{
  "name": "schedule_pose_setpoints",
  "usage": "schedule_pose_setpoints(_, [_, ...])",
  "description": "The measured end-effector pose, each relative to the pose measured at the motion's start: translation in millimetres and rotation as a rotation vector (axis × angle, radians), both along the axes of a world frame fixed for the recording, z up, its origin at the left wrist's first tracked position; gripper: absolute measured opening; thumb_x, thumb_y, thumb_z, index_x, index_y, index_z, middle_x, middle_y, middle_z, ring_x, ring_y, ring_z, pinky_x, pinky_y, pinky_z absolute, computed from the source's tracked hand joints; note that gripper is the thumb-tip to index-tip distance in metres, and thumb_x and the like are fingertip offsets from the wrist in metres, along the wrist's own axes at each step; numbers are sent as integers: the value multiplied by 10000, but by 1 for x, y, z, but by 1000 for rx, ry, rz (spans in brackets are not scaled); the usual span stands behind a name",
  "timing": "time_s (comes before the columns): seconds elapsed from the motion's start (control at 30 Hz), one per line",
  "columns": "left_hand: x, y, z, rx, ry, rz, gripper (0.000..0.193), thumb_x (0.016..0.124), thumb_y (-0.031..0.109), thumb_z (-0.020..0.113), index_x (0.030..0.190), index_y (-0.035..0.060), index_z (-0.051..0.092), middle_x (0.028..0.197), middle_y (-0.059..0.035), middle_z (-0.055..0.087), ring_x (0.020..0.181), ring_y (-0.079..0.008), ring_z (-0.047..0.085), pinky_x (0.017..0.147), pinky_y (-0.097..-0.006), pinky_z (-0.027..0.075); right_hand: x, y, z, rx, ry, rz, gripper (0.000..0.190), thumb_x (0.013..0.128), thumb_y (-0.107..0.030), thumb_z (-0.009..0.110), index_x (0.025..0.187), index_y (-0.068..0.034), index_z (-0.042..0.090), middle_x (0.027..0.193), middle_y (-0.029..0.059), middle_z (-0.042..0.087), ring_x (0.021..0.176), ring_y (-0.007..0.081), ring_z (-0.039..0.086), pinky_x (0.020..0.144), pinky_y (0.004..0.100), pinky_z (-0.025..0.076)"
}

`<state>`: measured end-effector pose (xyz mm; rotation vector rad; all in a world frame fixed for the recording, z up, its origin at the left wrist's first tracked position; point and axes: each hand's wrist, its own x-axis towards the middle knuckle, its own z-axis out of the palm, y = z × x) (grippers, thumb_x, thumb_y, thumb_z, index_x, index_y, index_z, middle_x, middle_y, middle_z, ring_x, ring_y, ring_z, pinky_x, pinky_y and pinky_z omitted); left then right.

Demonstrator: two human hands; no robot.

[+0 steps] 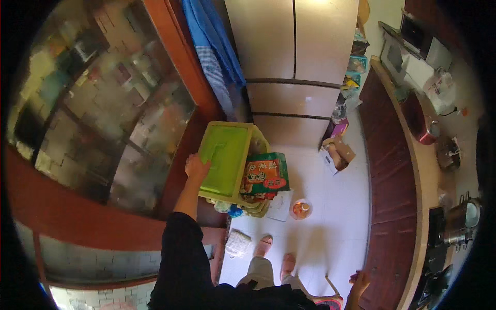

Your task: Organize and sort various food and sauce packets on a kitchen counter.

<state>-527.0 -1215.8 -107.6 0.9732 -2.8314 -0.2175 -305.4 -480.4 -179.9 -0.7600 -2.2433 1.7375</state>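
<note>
My left hand [197, 167] is at the left edge of the green plastic lid [224, 159], its thumb over the top and its fingers along the side. The lid sits on a yellow-green plastic storage rack [260, 144]. A green and orange printed package [267, 174] sticks out of the rack's right side, and plastic bags [223, 206] show at its near end. Low on the right, my right hand [360, 282] hangs near the dark red cabinet doors [387, 232], fingers curled. Whether it holds anything is unclear.
On the white floor are a round clear container [301, 209], a flat white object [279, 206], a wrapped bundle [238, 243] and an opened cardboard box [338, 154]. A stool [329, 300] stands behind my legs. Ahead is a refrigerator [290, 97]; pots [461, 221] line the right counter [416, 170].
</note>
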Motion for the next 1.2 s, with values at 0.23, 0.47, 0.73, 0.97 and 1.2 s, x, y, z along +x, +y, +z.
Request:
schedule_pose_setpoints(0.23, [-59,-1,36,126,-137,15,597,689,339,765,1124,-10,551,1176,-187,530,1100,-348,547,892,-441,495,75,-6,-30,-116,-14,-354,241,916,-156,490,815,33,598,545,101,572,389,141,503,354,255,412])
schedule_pose_setpoints(0.47, [-84,-9,43,166,-396,-157,600,635,311,799,1102,-7,597,1135,-212,601,1038,-335,612,871,-418,517,44,-111,0,-59,-65,-211,259,926,-166,496,815,45,597,570,111,585,421,144,534,386,262,438])
schedule_pose_setpoints(0.73, [-65,-15,98,113,-193,-158,622,580,375,799,1012,-41,635,1015,-212,650,961,-319,648,799,-412,536,63,-159,26,37,-89,-114,253,941,-146,469,837,51,588,593,97,601,456,152,557,450,265,478])
schedule_pose_setpoints(0.97, [-63,35,132,756,139,-533,517,777,370,667,1123,-6,591,1010,-144,656,886,-261,647,781,-377,531,126,-167,23,-156,-16,-374,271,924,-166,490,848,62,616,610,112,622,470,153,563,470,268,480])
schedule_pose_setpoints(1.2, [35,278,79,1056,-91,-809,511,802,383,637,1136,-1,587,1011,-137,655,883,-254,644,780,-372,529,107,-210,86,-580,87,-156,439,963,-375,480,1074,37,585,876,141,663,690,187,628,664,324,534])
